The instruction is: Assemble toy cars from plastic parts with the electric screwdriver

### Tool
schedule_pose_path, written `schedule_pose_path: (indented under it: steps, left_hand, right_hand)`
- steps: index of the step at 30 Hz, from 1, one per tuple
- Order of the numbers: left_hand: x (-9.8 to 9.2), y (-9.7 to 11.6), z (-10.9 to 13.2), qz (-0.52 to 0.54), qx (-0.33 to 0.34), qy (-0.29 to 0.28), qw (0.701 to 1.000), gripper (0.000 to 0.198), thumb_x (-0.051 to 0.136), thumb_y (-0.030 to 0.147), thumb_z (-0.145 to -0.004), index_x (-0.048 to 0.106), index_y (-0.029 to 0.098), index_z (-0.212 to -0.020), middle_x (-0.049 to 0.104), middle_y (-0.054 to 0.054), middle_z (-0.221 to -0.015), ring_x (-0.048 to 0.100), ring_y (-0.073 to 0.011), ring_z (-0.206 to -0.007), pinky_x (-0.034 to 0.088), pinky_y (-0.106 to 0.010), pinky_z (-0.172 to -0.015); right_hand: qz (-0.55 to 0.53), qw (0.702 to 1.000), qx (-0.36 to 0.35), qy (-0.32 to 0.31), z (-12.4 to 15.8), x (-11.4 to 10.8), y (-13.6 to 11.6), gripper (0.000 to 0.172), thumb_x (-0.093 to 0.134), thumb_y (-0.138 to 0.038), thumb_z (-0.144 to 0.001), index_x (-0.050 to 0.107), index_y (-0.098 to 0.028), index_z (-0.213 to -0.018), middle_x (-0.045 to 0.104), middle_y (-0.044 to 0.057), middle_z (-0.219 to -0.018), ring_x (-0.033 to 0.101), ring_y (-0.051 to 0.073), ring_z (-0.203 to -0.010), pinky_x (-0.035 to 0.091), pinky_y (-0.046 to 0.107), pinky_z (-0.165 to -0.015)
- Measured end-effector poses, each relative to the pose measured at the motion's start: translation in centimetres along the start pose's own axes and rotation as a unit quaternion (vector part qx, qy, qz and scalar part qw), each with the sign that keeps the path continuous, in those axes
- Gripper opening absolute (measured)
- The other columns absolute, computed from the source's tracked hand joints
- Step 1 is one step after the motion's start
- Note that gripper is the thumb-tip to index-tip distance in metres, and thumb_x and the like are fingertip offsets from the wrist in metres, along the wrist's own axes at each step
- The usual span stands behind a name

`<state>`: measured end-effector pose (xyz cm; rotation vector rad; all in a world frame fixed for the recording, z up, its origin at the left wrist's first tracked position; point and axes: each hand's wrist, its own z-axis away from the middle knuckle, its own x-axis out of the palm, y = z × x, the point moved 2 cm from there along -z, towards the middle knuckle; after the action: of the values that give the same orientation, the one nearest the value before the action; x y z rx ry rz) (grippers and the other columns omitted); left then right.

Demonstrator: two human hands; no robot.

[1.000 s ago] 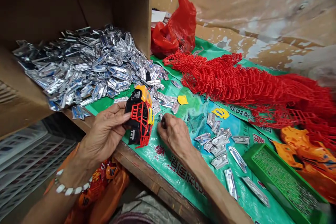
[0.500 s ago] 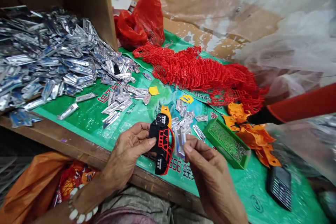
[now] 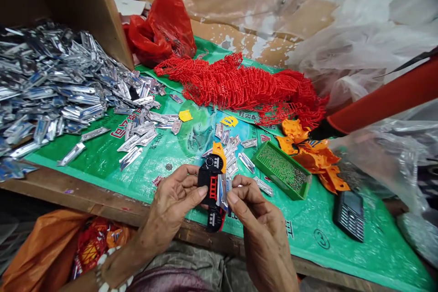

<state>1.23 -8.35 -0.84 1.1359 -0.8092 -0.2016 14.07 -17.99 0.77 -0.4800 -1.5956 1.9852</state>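
Observation:
A black toy car chassis (image 3: 204, 177) with a red frame and an orange end piece (image 3: 219, 150) is gripped by my left hand (image 3: 174, 203), thumb on top. My right hand (image 3: 256, 219) pinches a silver side piece (image 3: 223, 191), which lies against the right side of the chassis and covers part of the red frame. Just beyond the chassis, loose silver pieces (image 3: 232, 146) are scattered on the green sheet (image 3: 164, 150). Two yellow pieces (image 3: 185, 115) lie farther back.
A large heap of silver pieces (image 3: 51, 77) fills the left. Red frames (image 3: 239, 86) are piled at the back, near a red bag (image 3: 164, 27). At right are a green tray of small screws (image 3: 262, 157), orange parts (image 3: 318, 155), a phone (image 3: 349, 214) and a red tube (image 3: 386, 96).
The silver piece in my right hand has moved left, from beside the chassis onto its right side. The camera view has shifted to the right. My left hand still grips the chassis.

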Motion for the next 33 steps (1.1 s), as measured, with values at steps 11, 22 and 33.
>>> schedule_pose_path:
  steps: [11,22,33]
  left_hand:
    - [0.5,-0.3,0.0,-0.023,0.007,-0.007,1.0,0.028,0.08,0.032,-0.083,0.062,0.017,-0.098,0.073,-0.003,-0.089,0.069,-0.0135,-0.082,0.055,-0.02,-0.075]
    - [1.0,0.0,-0.7,-0.032,-0.008,0.015,0.999,0.031,0.084,0.023,-0.069,0.056,0.017,-0.082,0.068,0.002,-0.07,0.061,-0.0098,-0.062,0.049,-0.017,-0.058]
    - [1.2,-0.4,-0.8,-0.023,-0.063,0.061,0.996,0.041,0.089,0.021,-0.059,0.056,0.018,-0.083,0.072,0.0,-0.07,0.062,-0.0124,-0.06,0.05,-0.02,-0.058]
  right_hand:
    - [0.082,0.996,-0.031,-0.007,0.2,-0.2,-0.1,0.028,0.073,-0.046,-0.082,0.07,-0.021,-0.071,0.054,0.005,-0.103,0.054,0.02,-0.097,0.046,0.03,-0.078]
    - [0.285,0.931,-0.228,-0.007,0.4,0.2,-1.8,0.026,0.061,-0.025,-0.093,0.057,-0.02,-0.068,0.054,0.001,-0.085,0.054,0.013,-0.081,0.042,0.024,-0.066]
    - [0.147,0.986,-0.037,0.074,0.3,0.4,1.0,0.034,0.076,-0.047,-0.08,0.061,-0.023,-0.099,0.061,0.0,-0.084,0.056,0.013,-0.065,0.049,0.027,-0.059]
